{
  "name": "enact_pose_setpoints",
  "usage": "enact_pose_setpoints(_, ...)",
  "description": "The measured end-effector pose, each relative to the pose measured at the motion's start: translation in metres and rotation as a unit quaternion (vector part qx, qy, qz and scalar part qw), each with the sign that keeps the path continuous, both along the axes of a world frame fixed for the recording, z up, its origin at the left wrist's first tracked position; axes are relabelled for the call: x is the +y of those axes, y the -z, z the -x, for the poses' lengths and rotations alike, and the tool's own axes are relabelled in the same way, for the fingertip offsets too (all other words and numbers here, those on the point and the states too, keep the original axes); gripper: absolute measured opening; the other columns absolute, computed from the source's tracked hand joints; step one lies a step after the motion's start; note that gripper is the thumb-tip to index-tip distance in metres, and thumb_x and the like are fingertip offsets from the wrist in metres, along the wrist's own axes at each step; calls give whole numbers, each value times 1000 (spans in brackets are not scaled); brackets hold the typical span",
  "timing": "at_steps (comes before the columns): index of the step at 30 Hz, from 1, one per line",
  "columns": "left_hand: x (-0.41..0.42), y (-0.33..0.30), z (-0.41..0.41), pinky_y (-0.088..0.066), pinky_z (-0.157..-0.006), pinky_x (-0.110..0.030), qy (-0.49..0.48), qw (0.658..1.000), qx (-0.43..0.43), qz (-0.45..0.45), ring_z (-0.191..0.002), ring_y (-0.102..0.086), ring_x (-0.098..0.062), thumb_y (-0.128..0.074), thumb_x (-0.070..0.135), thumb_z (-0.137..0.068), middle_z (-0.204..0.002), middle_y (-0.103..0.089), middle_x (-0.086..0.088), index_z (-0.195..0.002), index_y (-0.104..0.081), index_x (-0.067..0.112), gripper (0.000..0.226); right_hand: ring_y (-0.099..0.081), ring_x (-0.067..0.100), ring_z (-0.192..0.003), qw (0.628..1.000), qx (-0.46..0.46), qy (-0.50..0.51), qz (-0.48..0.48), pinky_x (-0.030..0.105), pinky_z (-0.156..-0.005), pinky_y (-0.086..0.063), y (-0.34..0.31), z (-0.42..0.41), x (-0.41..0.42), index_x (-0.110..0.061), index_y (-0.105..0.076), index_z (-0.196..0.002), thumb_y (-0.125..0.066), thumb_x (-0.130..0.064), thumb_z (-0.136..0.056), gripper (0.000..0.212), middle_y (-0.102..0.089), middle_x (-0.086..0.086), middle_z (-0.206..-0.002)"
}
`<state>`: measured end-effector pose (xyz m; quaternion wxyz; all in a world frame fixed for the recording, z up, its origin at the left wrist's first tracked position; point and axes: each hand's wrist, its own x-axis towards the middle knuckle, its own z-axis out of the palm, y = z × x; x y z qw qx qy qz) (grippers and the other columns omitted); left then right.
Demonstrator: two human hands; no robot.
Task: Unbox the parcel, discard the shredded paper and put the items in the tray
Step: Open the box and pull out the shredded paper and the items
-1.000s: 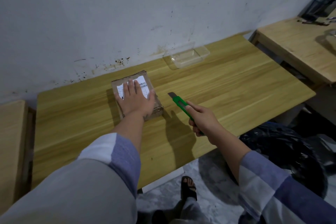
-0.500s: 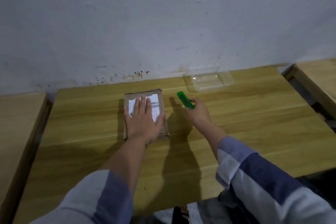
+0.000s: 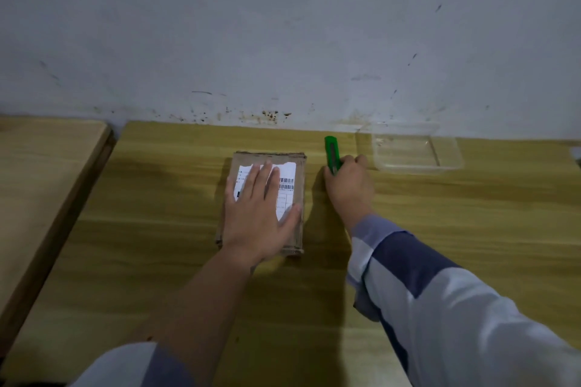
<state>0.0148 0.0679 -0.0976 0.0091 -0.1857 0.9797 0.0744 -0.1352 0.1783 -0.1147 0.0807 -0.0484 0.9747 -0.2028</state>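
Nearest, two forearms in blue-and-white block-coloured sleeves are reaching out over the yellow-brown wooden desk (image 3: 471,229). Just beyond them, the left hand (image 3: 261,214) is lying flat on the small brown cardboard parcel (image 3: 298,176), its fingers straight and spread over the white shipping label with barcodes (image 3: 287,181), the thumb pointing toward the parcel's right edge; this grip is apart, pressing down and curled around nothing. The parcel is lying flat on the desk with its flaps looking closed. Just to the right of that hand, and apart from the parcel's side, the right hand (image 3: 349,188) is wrapping its curled fingers around the lower end of a green plastic utility knife (image 3: 331,152); this grip is clamped on the knife. The knife's green body is sticking out past the knuckles, pointing away toward the wall, beside the parcel's far right corner. I cannot tell whether a blade is showing.

Farther out and to the right of the knife-holding grip, a clear shallow rectangular plastic tray (image 3: 452,154) is sitting on the desk near its back edge, well apart from the parcel. Left of the left hand, a second light wooden desk (image 3: 41,185) is standing alongside, with a narrow gap between. Farthest off, a grey-white scuffed wall (image 3: 283,41) is rising behind both, with dark specks along its foot.
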Motion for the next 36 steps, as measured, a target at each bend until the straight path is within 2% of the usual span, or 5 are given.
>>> enact_pose_setpoints(6, 0, -4, -1, 13, -116, -45, 2, 1000, -1, -13, -146, 13, -10, -1, 67, -85, -161, 6, 7, -153, 0, 23, 81, -58, 30, -102, 987, 40, -29, 156, 31, -80, -44, -15, 5, -14, -13, -57, -118, -49, -34, -94, 34, -52, 11, -122)
enact_pose_setpoints(13, -6, -17, 0, 12, -117, -38, -34, 995, 8, -95, -147, 6, -7, -38, 68, -87, -161, 1, 8, -153, -2, 22, 88, -55, 15, -113, 930, -142, -201, 274, 23, -95, -41, -33, -8, -28, -17, -64, -121, -51, -19, -95, 29, -62, 2, -126)
enact_pose_setpoints(21, -29, -24, -51, -32, -113, -46, -164, 958, 40, -234, -144, -20, -20, -64, 67, -73, -159, -17, 1, -152, -10, 19, 107, -46, 22, -131, 933, -158, -188, 264, 33, -111, -36, -30, -10, -28, -19, -58, -129, -49, -18, -96, 34, -53, 4, -140)
enact_pose_setpoints(26, -27, -24, -60, -54, -86, -35, -187, 920, 83, -333, -108, -60, -11, -71, 53, -75, -124, -62, 10, -134, -48, 28, 68, -51, 22, -124, 936, -149, -147, 284, 30, -105, -41, -32, -16, -30, -16, -63, -122, -49, -13, -96, 30, -58, 5, -134)
enact_pose_setpoints(36, -55, -49, -42, -41, -69, -8, -172, 893, 56, -411, -103, -54, -8, -79, 14, -75, -135, -56, 2, -138, -49, 21, 70, -53, 21, -89, 898, -196, 87, 385, 43, -74, -57, -39, -81, 17, -30, -57, -129, -48, -14, -97, 37, -52, -2, -114)
